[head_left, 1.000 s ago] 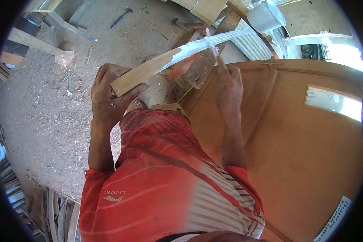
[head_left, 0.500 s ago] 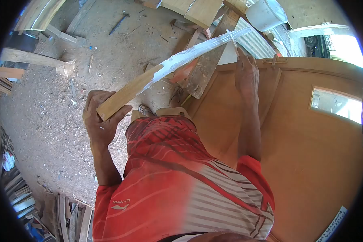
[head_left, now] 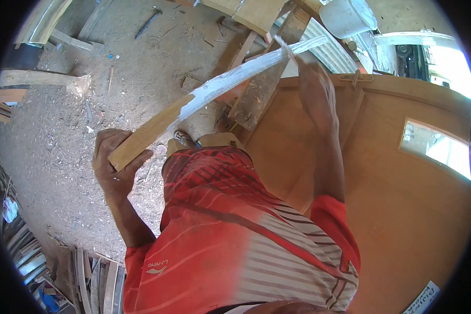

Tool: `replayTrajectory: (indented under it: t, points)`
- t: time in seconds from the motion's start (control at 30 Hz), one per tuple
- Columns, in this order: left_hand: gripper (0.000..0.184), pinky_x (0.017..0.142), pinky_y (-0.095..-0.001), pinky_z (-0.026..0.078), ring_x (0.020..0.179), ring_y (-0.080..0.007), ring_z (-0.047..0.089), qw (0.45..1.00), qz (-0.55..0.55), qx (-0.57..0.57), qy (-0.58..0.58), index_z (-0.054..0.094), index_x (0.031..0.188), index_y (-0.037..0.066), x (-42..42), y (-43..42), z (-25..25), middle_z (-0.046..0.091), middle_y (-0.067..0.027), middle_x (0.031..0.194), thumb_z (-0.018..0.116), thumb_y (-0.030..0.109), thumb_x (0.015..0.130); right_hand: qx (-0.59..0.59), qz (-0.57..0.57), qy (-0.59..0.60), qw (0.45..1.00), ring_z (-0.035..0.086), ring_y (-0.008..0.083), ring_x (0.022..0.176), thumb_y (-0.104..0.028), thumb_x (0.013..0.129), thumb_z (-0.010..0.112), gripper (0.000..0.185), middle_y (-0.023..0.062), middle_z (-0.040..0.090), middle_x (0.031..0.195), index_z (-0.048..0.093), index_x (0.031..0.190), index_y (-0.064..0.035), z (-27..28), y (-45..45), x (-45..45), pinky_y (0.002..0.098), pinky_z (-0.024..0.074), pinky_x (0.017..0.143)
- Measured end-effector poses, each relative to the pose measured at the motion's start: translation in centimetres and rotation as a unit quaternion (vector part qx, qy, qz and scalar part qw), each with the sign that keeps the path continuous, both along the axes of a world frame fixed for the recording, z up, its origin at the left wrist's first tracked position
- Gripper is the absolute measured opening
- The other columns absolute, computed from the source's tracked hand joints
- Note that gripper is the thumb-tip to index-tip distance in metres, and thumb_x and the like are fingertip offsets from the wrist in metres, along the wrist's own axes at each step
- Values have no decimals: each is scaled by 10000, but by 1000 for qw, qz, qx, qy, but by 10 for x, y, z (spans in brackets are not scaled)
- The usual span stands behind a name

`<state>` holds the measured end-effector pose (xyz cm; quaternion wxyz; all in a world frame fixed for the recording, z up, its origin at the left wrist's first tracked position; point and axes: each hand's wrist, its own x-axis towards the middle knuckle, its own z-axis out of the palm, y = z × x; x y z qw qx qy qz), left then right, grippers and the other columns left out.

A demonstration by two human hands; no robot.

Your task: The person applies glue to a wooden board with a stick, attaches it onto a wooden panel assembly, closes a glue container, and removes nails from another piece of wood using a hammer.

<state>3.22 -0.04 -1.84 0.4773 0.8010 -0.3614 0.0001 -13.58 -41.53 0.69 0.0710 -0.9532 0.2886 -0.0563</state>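
My left hand (head_left: 114, 162) is closed round the bare lower end of a long wooden strip (head_left: 154, 128). The strip slants up to the right, and its far part is coated white. My right hand (head_left: 314, 83) grips a thin brush (head_left: 284, 47), whose white-covered end lies at the coated part near the strip's far end. The fingertips on the brush handle are partly hidden by the hand itself.
An orange-brown door panel (head_left: 392, 209) with a glass pane fills the right side. A white bucket (head_left: 348, 18) stands at the top right. A hammer (head_left: 148, 23) and wood shavings lie on the floor. Scrap wood (head_left: 97, 282) is stacked at the lower left.
My left hand and the held end of the strip have moved down and left. The right hand has gone up and right overall, then slightly left with the brush. More of the strip's face shows.
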Motion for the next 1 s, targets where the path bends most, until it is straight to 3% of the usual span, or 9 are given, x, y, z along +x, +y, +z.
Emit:
replayTrajectory:
  t: [0.07,0.27,0.37,0.43,0.6,0.7,0.8,0.9,1.0]
  points:
    - [573,808,-398,550,965,-284,665,1000,9,9,7,670,1102,46,-2,1,-2,686,-114,1026,975,162,631,-40,-30,58,997,665,412,1004,-164,1021,541,320,197,678,1119,689,1296,-94,-11,-32,13,499,515,891]
    - [578,814,-394,552,967,-283,670,1000,11,15,5,670,1107,45,-5,-3,-4,684,-118,1033,975,183,635,-21,-73,-64,995,670,401,988,-138,1033,518,349,196,673,1107,651,1354,-99,-26,-43,-19,509,523,841]
    - [575,816,-394,550,967,-283,672,999,17,7,37,670,1104,45,-9,-9,-5,686,-117,1032,973,193,638,15,-45,-51,998,674,373,947,-86,1016,523,363,188,667,1106,660,1352,-102,-35,-5,-23,467,546,813]
    - [576,817,-396,549,966,-286,673,1000,17,7,24,670,1101,44,-10,-12,-5,689,-118,1029,972,200,636,-32,60,-80,995,670,329,916,-52,991,560,368,150,671,1118,672,1337,-106,-32,39,-24,425,563,782]
    - [571,815,-396,550,964,-290,675,1000,16,9,21,667,1096,43,-10,-12,-9,692,-125,1032,970,205,640,111,240,-154,952,649,309,981,-27,907,628,488,127,654,1070,605,1386,-121,8,119,-20,435,578,802]
    - [526,825,-388,546,963,-279,671,1000,14,3,28,664,1082,28,-11,-12,-7,687,-128,1036,946,147,655,15,201,-149,968,658,315,989,-30,905,637,487,129,649,1061,607,1383,-115,3,109,-17,429,580,795]
    - [487,834,-378,541,958,-267,666,999,11,-15,38,663,1073,12,-13,-12,-8,683,-128,1040,923,87,668,57,37,-81,994,672,321,999,32,918,592,464,134,681,1206,657,1356,-106,9,90,-18,415,575,852]
    - [554,795,-396,552,945,-284,677,999,14,-10,36,655,1098,36,-13,-11,-11,693,-127,1035,962,170,658,25,76,-57,995,664,324,1020,23,940,567,442,141,680,1207,659,1355,-101,-3,96,-20,421,569,864]
    - [552,790,-393,553,940,-279,677,999,17,-3,38,654,1100,34,-14,-10,-14,692,-127,1032,961,163,659,125,195,-109,967,648,327,1030,26,957,518,442,133,681,1228,655,1359,-93,14,138,-15,413,568,865]
